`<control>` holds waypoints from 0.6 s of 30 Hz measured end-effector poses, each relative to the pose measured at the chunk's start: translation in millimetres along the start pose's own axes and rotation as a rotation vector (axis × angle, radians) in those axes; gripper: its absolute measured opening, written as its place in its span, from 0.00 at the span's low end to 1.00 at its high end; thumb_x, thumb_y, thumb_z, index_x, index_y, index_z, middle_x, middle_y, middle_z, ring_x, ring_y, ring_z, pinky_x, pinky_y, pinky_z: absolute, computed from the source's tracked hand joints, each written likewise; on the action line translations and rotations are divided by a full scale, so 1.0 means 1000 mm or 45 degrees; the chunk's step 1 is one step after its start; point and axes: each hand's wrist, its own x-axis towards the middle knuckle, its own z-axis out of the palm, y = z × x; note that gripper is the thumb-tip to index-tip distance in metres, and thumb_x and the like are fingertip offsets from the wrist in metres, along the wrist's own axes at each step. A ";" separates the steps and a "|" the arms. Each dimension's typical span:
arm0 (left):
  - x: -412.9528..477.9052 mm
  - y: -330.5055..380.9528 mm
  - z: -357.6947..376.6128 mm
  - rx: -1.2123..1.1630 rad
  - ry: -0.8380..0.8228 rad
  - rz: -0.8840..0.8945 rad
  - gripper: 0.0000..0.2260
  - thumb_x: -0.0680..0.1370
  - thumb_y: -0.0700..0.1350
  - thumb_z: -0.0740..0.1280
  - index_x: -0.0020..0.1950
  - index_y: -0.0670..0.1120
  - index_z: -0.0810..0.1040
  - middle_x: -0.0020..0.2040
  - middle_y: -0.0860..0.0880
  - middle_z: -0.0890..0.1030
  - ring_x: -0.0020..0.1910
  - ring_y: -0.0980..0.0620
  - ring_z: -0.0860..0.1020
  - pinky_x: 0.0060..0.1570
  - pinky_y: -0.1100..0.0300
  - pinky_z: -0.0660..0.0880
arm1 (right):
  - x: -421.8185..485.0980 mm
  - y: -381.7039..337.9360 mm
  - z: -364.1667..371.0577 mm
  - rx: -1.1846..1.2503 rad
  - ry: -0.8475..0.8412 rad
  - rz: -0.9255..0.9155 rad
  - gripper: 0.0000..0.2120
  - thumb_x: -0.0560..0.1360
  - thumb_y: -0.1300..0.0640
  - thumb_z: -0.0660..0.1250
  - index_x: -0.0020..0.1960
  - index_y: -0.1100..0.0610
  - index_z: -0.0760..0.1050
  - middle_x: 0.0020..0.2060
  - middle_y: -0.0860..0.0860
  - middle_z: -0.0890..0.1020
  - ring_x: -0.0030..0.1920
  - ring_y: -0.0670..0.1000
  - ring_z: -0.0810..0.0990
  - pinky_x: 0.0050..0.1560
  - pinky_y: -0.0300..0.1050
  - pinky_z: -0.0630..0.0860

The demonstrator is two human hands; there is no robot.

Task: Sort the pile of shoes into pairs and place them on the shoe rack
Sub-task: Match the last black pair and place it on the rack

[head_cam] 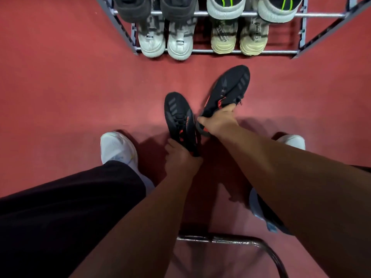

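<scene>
1. Grey metal tube shoe rack [220,51], at 12 o'clock: cut off by the top edge, with only two tiers showing; the upper tier's shoes are seen in part.
2. Upper tier, pair of dark grey knit shoes [154,9] at 11 o'clock and pair of light grey knit shoes with neon green stripes [253,8] at 1 o'clock: only the toes show, the rest out of frame.
3. Lower tier, pair of white sneakers [165,44] and pair of cream sneakers [239,42]: their rear halves are shaded by the tier above; the printed lettering is too small to read.
4. Black knit sneaker with orange accents, left one [180,121], centre: toe toward 12 o'clock, heel gripped by the left hand [180,159], whose fingers are closed around the shoe's rear and partly hidden behind it.
5. Matching black knit sneaker with orange accents, right one [226,93], at 1 o'clock from centre: toe toward 1 o'clock, grey stripes near the toe, the right hand [218,120] clamped over its collar, covering the heel.
6. Whether either sneaker touches the red carpeted floor [60,87] cannot be told.
7. Wearer's white shoes [118,149]: the 3 o'clock one is mostly hidden by the right forearm.
8. Dark metal chair frame [241,241], at 6 o'clock: cut off by the bottom edge.
</scene>
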 end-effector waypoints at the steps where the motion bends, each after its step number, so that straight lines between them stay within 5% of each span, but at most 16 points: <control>1: -0.001 -0.005 -0.001 0.017 0.040 0.004 0.55 0.65 0.57 0.79 0.80 0.37 0.51 0.71 0.39 0.65 0.65 0.34 0.73 0.57 0.43 0.76 | -0.001 -0.001 0.005 -0.013 0.002 0.033 0.65 0.71 0.38 0.78 0.82 0.69 0.37 0.76 0.63 0.64 0.75 0.61 0.70 0.73 0.52 0.70; 4: -0.002 -0.017 -0.005 0.022 0.126 0.035 0.51 0.67 0.55 0.76 0.80 0.39 0.53 0.71 0.40 0.65 0.65 0.34 0.70 0.55 0.43 0.75 | -0.001 -0.004 0.018 -0.038 0.069 0.047 0.70 0.70 0.35 0.77 0.81 0.67 0.29 0.77 0.64 0.57 0.74 0.62 0.68 0.73 0.54 0.67; 8: 0.005 -0.027 -0.009 0.067 0.082 0.134 0.48 0.68 0.54 0.78 0.79 0.39 0.56 0.70 0.40 0.66 0.65 0.33 0.70 0.59 0.41 0.75 | 0.003 -0.007 0.023 0.031 0.140 0.075 0.69 0.67 0.35 0.77 0.83 0.64 0.32 0.77 0.63 0.58 0.73 0.61 0.70 0.72 0.53 0.69; 12: 0.011 -0.034 -0.017 -0.010 0.080 0.293 0.43 0.65 0.56 0.76 0.75 0.43 0.63 0.65 0.42 0.71 0.60 0.34 0.74 0.53 0.43 0.77 | -0.003 -0.005 0.007 0.180 0.199 -0.020 0.63 0.67 0.36 0.75 0.85 0.61 0.40 0.78 0.62 0.62 0.75 0.61 0.69 0.75 0.50 0.67; 15: 0.023 -0.024 -0.019 0.009 0.023 0.436 0.46 0.66 0.56 0.75 0.80 0.45 0.62 0.69 0.42 0.71 0.63 0.35 0.75 0.59 0.43 0.77 | -0.008 -0.009 -0.005 0.323 0.297 -0.153 0.58 0.66 0.38 0.74 0.83 0.62 0.50 0.74 0.59 0.71 0.75 0.57 0.71 0.75 0.45 0.67; 18: 0.029 -0.006 -0.022 -0.064 -0.234 0.562 0.42 0.70 0.49 0.76 0.82 0.47 0.63 0.76 0.43 0.70 0.72 0.41 0.71 0.67 0.58 0.69 | -0.019 -0.020 -0.017 0.394 0.321 -0.247 0.51 0.64 0.37 0.71 0.79 0.59 0.58 0.67 0.54 0.78 0.68 0.55 0.77 0.71 0.47 0.72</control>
